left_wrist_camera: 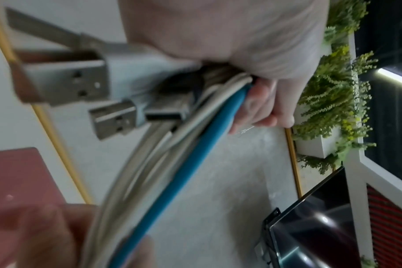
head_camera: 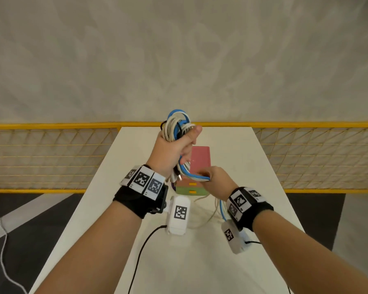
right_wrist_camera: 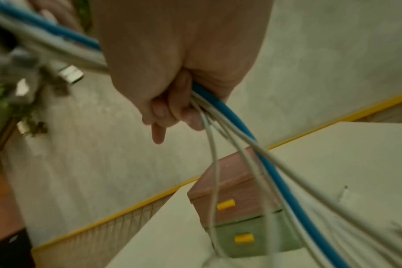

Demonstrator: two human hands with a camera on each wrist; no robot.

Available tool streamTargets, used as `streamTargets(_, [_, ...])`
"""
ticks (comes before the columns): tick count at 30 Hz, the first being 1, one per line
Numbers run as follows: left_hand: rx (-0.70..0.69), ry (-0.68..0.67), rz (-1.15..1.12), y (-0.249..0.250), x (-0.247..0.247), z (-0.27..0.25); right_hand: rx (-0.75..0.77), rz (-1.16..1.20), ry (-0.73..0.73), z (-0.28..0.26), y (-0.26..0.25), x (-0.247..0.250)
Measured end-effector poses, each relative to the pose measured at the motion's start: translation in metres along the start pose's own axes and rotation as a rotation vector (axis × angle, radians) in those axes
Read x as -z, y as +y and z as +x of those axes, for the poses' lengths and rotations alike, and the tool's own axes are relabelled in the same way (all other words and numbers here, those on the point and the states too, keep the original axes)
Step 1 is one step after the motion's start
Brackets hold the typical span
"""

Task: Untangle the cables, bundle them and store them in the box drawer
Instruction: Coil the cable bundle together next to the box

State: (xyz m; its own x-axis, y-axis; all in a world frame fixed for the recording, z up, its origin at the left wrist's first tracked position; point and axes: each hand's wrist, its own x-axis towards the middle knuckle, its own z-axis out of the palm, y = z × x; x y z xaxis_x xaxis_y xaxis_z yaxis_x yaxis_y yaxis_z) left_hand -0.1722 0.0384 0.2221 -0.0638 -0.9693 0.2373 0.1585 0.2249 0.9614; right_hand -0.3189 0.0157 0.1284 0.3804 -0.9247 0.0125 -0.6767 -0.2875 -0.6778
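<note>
Both forearms fill my head view, cut off at the bottom. Right hand (head_camera: 216,180) is fisted round the trailing cable strands (right_wrist_camera: 236,145); exact strand count unclear, one blue, several white. Left hand (head_camera: 174,149), raised, grips the coiled bundle (head_camera: 176,124), plugs (left_wrist_camera: 112,119) dangling under it, three or so, blurred. Box (head_camera: 197,166) sits on the surface (head_camera: 232,149) just beyond my hands, partly hidden; two drawers, two yellow handles, both closed.

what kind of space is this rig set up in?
Probably an indoor demo or lab bay, not a home: a white table fenced by a yellow mesh barrier, bare concrete-look floor beyond, and a planter of greenery beside a dark screen.
</note>
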Motion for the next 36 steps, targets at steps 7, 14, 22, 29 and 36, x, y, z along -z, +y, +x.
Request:
streamTargets(7, [0.263, -0.237, 0.234, -0.005, 0.01, -0.011, -0.087, -0.064, 0.106, 0.019, 0.003, 0.033])
streamTargets(14, [0.301, -0.076, 0.492, -0.035, 0.001, -0.011, 0.033, -0.134, 0.224, 0.022, -0.021, 0.039])
streamTargets(22, [0.251, -0.103, 0.594, -0.039, 0.002, -0.006, 0.14, 0.048, 0.29, 0.019, -0.024, 0.047])
streamTargets(29, [0.229, 0.01, 0.285, -0.037, 0.005, -0.006, 0.078, 0.297, 0.169, -0.001, 0.0, 0.036])
streamTargets(36, [0.244, 0.1, 0.436, -0.053, 0.002, 0.0, 0.077, 0.39, 0.268, -0.012, -0.024, 0.029])
